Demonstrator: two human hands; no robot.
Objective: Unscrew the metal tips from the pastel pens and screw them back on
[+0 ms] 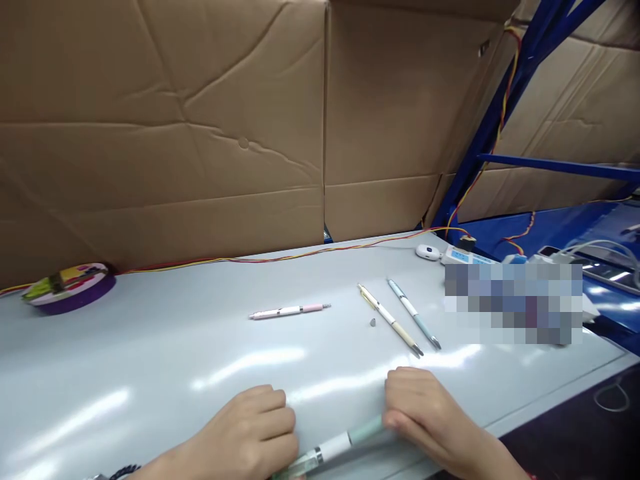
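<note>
Near the table's front edge, a green and white pen [336, 445] is stretched between my two hands. My left hand [255, 427] is closed around its clear green end. The pale green end goes into my right hand [425, 407], whose fingers are curled round it; that tip is hidden. Beyond my hands lies a pink and white pen [287, 311], roughly crosswise. A cream and white pen [387, 317] and a light blue pen [413, 310] rest slanted side by side on the right. By the cream pen sits a small grey cone-shaped piece [373, 323].
The glossy white table [150, 347] backs onto cardboard sheets [225, 133]. At the far left stands a purple-sided oval box [75, 287]. Red and yellow wires [295, 256] run along the back edge to a power strip [467, 256] at right. A blue metal frame [480, 147] rises there.
</note>
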